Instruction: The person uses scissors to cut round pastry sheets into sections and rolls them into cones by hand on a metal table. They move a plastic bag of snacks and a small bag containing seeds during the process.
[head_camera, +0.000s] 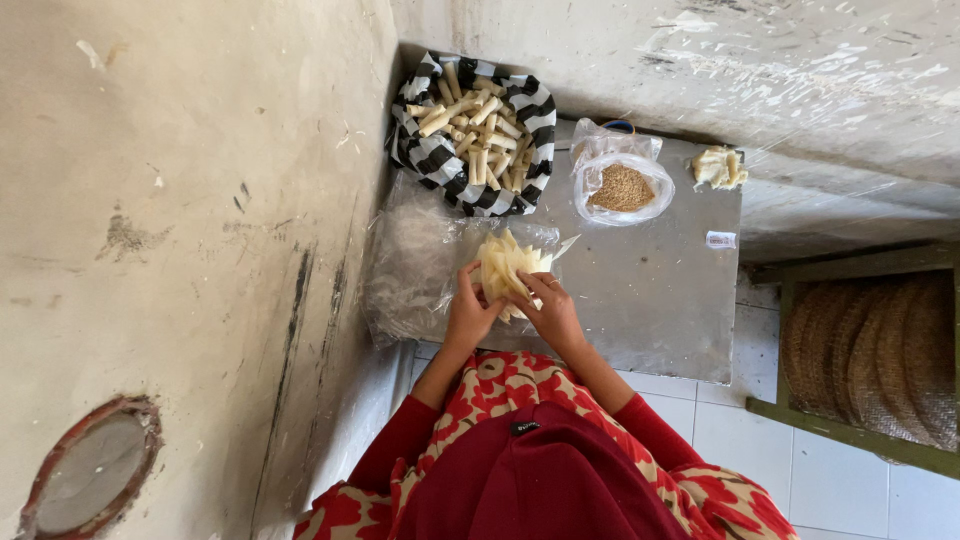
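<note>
Pale yellow pastry sheets (508, 268), fanned stack, grasped in fingers of left hand (470, 312) and right hand (553, 310) above grey table (650, 300); clear plastic sheeting (415, 265) just beside; farther off, striped cloth basket of rolled sticks (475, 130), bag of grain (622, 187), dough scraps (722, 167).

Matt metal table (660, 300), crinkled plastic sheet (410, 260)
</note>
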